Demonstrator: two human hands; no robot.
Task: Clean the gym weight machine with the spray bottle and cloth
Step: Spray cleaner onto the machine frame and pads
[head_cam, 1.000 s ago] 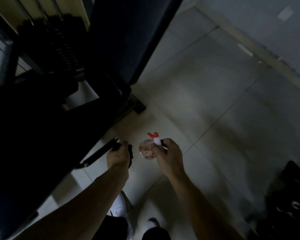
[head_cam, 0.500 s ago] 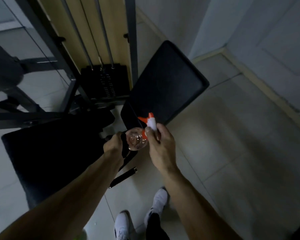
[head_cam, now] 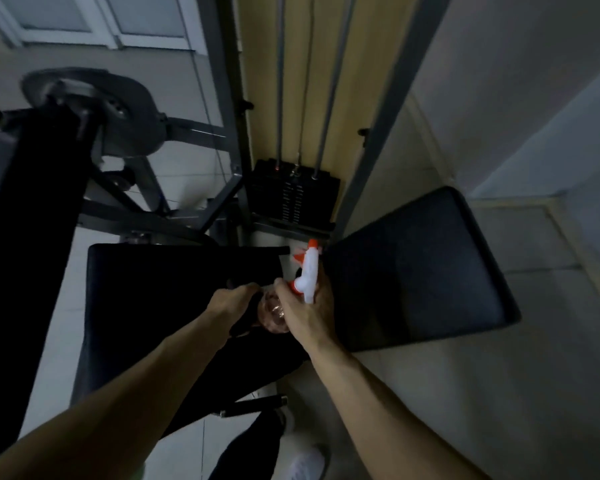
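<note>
1. Weight machine (head_cam: pixel 227 98): its upright frame stood ahead of us. The seat pad (head_cam: pixel 160 299) lay beneath the left hand and the back pad (head_cam: pixel 413 271) was just to the right.
2. Right hand (head_cam: pixel 309 313): we recorded it wrapped round the neck of the spray bottle (head_cam: pixel 307 277). The nozzle pointed away from us toward the gap between the pads, and the clear body sat below the fist.
3. Left hand (head_cam: pixel 232 301): it was clenched on a dark cloth (head_cam: pixel 245 322), just beside the bottle. The cloth was hard to separate from the black pad under it.
4. Step in hand, as we judged it: wetting a pad before wiping. To do it well, we would:
   - tip the nozzle down onto the padding rather than at the weight stack (head_cam: pixel 293 199);
   - use short bursts;
   - keep the cloth close enough to wipe at once.
5. We judged the rods and cable best kept dry.
6. Counts:
   - one spray bottle
   - one cloth
   - two hands
   - two pads plainly seen, plus a dark slab (head_cam: pixel 25 237) at the left edge that we could not identify
   - one weight stack
   - two guide rods (head_cam: pixel 280 81)
   - one cable (head_cam: pixel 307 81) between them
   - one grip bar (head_cam: pixel 253 405) low near the floor
</note>
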